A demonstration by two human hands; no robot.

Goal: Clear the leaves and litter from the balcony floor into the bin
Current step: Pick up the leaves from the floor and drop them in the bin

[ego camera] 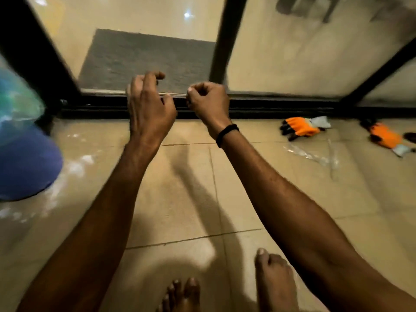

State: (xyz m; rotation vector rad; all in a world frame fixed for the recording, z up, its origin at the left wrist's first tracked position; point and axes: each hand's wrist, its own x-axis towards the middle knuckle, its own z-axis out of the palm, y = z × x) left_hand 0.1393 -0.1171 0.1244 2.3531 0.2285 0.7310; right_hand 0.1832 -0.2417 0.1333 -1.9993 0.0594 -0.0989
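1. Litter first: a clear plastic wrapper [315,155] lies flat on the floor tiles [180,199], off to my right and well apart from both hands. There are also white bits [74,165] scattered on the tiles just beside the bin.
2. The blue bin [24,163] stands at the far left edge, pretty blurry, with a see-through greenish bag [15,109] sticking up out of it.
3. My left hand [149,106] is up in the air over the door track [270,106]. The fingers are curled in like a hook, the thumb is near the fingertips, and there's nothing in them that I can see.
4. My right hand [208,101] is just beside it, not touching, balled into a tight fist. Can't tell if anything small is tucked inside. There's a black band [226,134] on that wrist.
5. Two orange gloves are on the floor to the right, near the track: one [301,128] just above the wrapper, the other [386,137] further right.
6. Behind the glass door there's a grey mat [146,59].
7. My bare feet are at the bottom of the view, right foot [274,282] ahead of the left [182,296].
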